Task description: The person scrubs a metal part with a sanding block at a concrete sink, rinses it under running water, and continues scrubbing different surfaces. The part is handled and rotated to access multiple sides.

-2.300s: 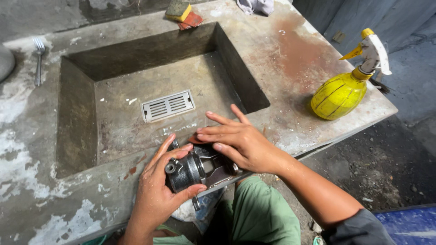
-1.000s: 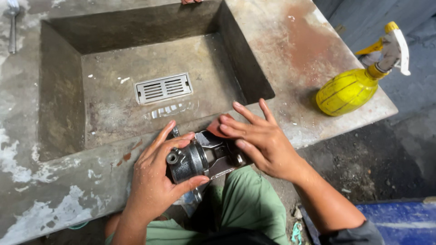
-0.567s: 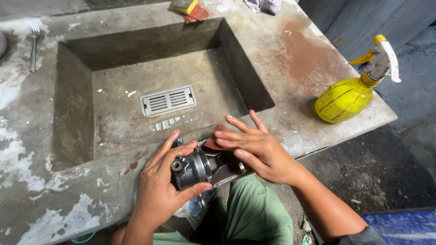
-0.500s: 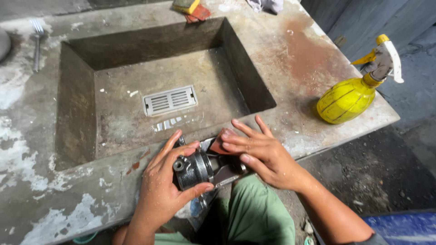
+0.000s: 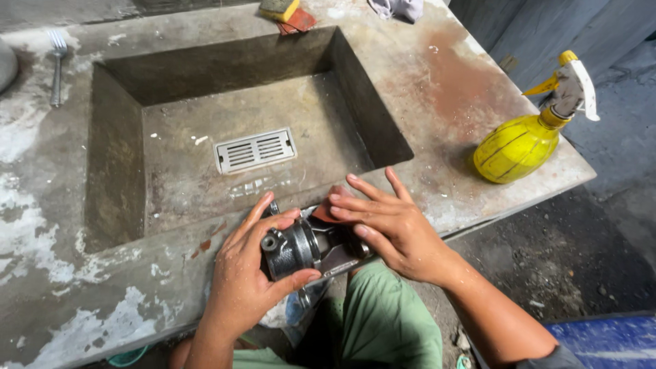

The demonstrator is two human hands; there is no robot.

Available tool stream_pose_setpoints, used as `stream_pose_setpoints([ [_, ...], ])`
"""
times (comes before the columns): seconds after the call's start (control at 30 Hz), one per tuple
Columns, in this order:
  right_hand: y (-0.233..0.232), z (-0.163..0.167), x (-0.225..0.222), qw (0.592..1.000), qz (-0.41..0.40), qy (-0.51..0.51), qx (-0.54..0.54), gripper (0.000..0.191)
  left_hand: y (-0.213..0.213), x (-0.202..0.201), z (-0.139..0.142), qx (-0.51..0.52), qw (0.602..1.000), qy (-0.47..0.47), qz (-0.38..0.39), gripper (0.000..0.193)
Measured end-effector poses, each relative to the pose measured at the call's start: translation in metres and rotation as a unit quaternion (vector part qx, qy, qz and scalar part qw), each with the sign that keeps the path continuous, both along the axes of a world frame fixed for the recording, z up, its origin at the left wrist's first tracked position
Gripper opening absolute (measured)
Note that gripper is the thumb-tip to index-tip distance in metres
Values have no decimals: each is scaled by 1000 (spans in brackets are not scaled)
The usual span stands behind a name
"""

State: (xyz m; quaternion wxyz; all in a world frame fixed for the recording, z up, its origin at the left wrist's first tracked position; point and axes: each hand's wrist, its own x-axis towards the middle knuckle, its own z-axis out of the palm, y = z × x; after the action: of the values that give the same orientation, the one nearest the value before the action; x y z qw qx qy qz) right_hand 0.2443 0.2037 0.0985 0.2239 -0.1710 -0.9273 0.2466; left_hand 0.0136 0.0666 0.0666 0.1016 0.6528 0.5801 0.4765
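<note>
A dark grey metal machine part [image 5: 301, 246] with a round flange and a small bore rests on the front rim of a concrete sink [image 5: 171, 236]. My left hand [image 5: 249, 280] wraps around its flanged end, thumb below and fingers over the top. My right hand [image 5: 386, 222] lies flat on the other end of the part, fingers stretched out and pressing a small reddish-brown piece [image 5: 329, 205] against the metal. Both hands look wet.
The sink basin has a metal drain grate [image 5: 254, 150]. A yellow spray bottle [image 5: 523, 140] stands on the right of the counter. A sponge [image 5: 280, 8] and a reddish pad [image 5: 298, 20] lie at the back rim, a fork [image 5: 56, 65] at the left. My green-trousered knee [image 5: 383, 321] is below the edge.
The view has shifted slightly. My right hand's fingers have slid a little along the part with the reddish piece under them; my left hand keeps the same hold on the flange.
</note>
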Motion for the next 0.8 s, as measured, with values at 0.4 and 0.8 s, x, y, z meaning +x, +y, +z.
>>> stream_pose_setpoints([
  [0.4, 9, -5, -9, 999, 12, 8, -52, 37, 2, -1, -7, 8, 1000, 7, 6, 69],
  [0.8, 23, -8, -29, 997, 20, 15, -77, 36, 2, 1, -5, 11, 1000, -7, -10, 69],
])
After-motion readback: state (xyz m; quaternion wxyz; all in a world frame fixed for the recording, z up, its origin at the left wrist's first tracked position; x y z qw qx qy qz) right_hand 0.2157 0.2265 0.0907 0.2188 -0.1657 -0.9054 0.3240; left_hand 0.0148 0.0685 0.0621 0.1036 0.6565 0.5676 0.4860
